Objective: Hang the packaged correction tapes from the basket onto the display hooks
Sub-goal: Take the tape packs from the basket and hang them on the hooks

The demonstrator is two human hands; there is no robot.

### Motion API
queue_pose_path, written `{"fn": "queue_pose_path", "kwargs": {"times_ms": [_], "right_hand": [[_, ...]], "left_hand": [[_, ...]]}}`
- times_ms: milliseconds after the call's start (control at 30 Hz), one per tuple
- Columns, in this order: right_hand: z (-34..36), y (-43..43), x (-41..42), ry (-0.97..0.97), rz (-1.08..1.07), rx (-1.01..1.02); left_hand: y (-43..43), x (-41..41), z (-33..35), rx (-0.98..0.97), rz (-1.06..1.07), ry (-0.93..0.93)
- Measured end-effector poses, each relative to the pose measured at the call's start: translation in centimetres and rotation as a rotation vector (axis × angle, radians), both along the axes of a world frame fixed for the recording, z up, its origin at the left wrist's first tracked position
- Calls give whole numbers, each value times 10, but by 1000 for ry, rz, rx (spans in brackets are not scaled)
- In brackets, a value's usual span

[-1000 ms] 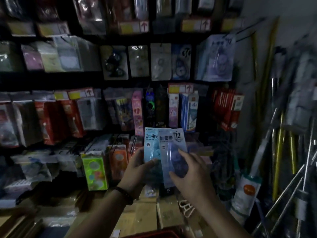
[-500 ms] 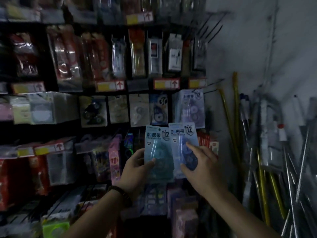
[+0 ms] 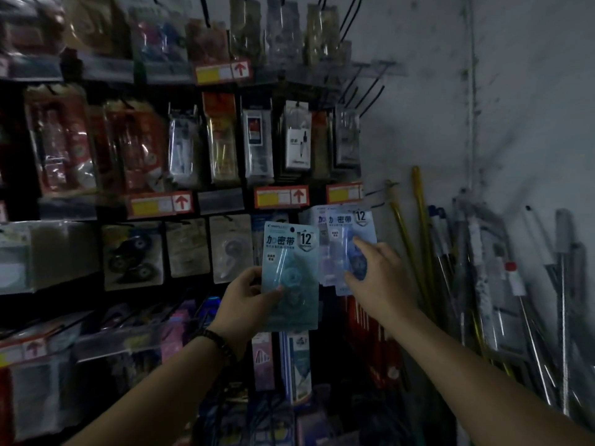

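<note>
Left hand point(image 3: 244, 304) raised upright, its grip pinching a teal correction tape pack point(image 3: 291, 252) mid-rack; right hand point(image 3: 376, 275) outstretched, pinching a blue pack point(image 3: 349, 231) at the rack's right edge, bare wall point(image 3: 515, 123) beside.

The left hand point(image 3: 240, 304) grips a teal correction tape pack point(image 3: 289, 252) by its lower left edge, thumb on the front, card upright. Just right of that grip and slightly higher, the right hand point(image 3: 376, 275) holds a pale blue pack point(image 3: 351, 233) against hanging packs below a red price tag point(image 3: 344, 193).

glossy plastic correction tape pack point(image 3: 290, 275), rough matt wall point(image 3: 531, 107).
</note>
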State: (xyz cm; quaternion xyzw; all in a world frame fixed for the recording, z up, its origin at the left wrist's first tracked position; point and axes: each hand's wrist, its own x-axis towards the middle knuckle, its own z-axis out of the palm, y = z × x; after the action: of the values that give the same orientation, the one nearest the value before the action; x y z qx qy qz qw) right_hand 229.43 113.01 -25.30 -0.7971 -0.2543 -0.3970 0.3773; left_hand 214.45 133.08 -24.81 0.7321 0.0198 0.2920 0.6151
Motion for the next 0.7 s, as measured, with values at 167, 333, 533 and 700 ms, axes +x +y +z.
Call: {"fn": "queue_pose_path", "kwargs": {"times_ms": [167,333,533,700], "right_hand": [[3,10,18,-34,-10,-31],[6,11,29,-71,-19,-63],[0,13,31,-112,-6,-51],[8,16,29,-83,-24,-41]], "left_hand": [[-2,7,0,32,-6,5],[0,9,-1,43,-8,6],[4,13,2,18,0,12],[6,16,1,5,-3,-5]]}}
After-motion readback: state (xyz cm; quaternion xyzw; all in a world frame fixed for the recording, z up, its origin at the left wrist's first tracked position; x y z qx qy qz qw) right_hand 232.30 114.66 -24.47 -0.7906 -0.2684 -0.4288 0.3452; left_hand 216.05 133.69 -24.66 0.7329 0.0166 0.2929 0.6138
